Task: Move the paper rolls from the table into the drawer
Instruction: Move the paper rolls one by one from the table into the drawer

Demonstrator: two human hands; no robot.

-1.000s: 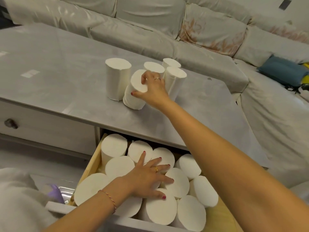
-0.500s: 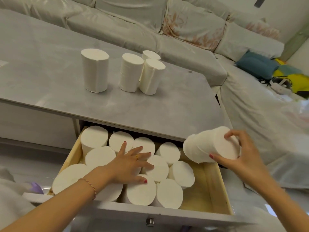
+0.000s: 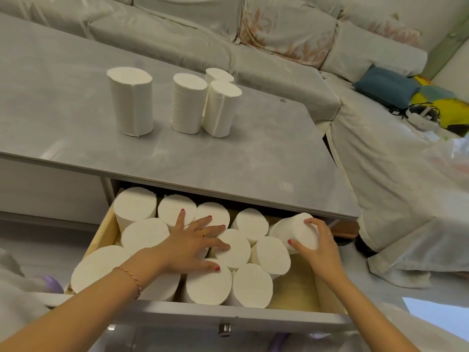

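Note:
Several white paper rolls stand upright on the grey table (image 3: pixel 253 158), the nearest one (image 3: pixel 130 101) at the left and a cluster (image 3: pixel 189 102) to its right. Below the table edge the wooden drawer (image 3: pixel 327 295) is pulled out and packed with several upright rolls (image 3: pixel 250 284). My left hand (image 3: pixel 190 245) lies flat with fingers spread on top of the packed rolls. My right hand (image 3: pixel 318 246) grips a tilted roll (image 3: pixel 299 232) at the drawer's back right corner, its far end under the table edge.
A covered grey sofa (image 3: pixel 279 54) wraps around the back and right of the table. A blue cushion (image 3: pixel 385 85) and a cable lie on it at the right. The drawer front (image 3: pixel 177 316) with a metal knob (image 3: pixel 224 329) is close to me.
My right hand took a roll from the table, carried it down to the right and lowered it into the drawer's back right corner. My left hand stayed on the packed rolls.

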